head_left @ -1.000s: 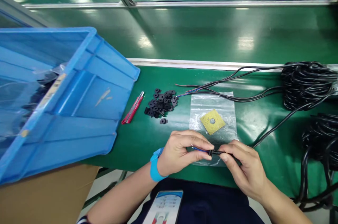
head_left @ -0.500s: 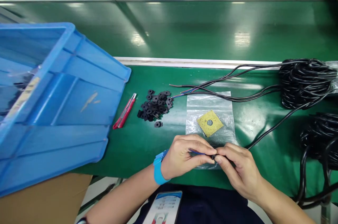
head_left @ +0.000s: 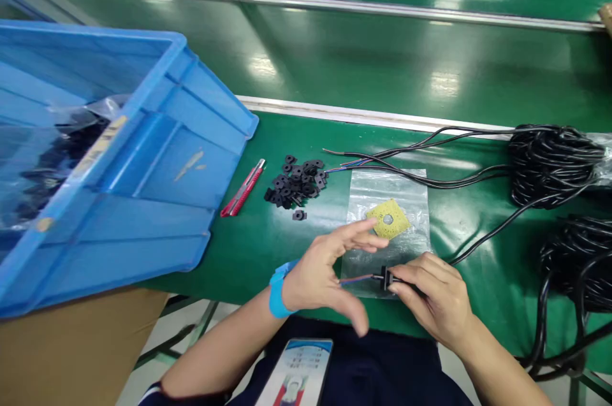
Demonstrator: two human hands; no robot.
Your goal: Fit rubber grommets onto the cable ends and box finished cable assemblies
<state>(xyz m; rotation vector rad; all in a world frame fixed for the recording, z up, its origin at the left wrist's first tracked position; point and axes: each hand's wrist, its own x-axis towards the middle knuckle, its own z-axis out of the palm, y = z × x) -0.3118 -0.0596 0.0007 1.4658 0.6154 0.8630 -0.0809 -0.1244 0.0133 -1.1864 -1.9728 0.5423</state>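
My right hand pinches the end of a black cable. A small black square part sits on the cable just left of those fingertips. Brown and blue wires stick out of the cable end toward the left. My left hand is open around these wires, with fingers and thumb spread apart, and wears a blue wristband. Beneath the hands lies a clear plastic bag, bearing a yellow sponge with a round hole.
A pile of small black parts lies beside a red utility knife. On the left stands a blue crate with bagged black parts. Coiled black cables occupy the right side. A phone rests on my lap.
My left hand has let go of the cable end and spread its fingers, exposing the black part and wires. My right hand keeps its pinch. The whole view has shifted and tilted slightly.
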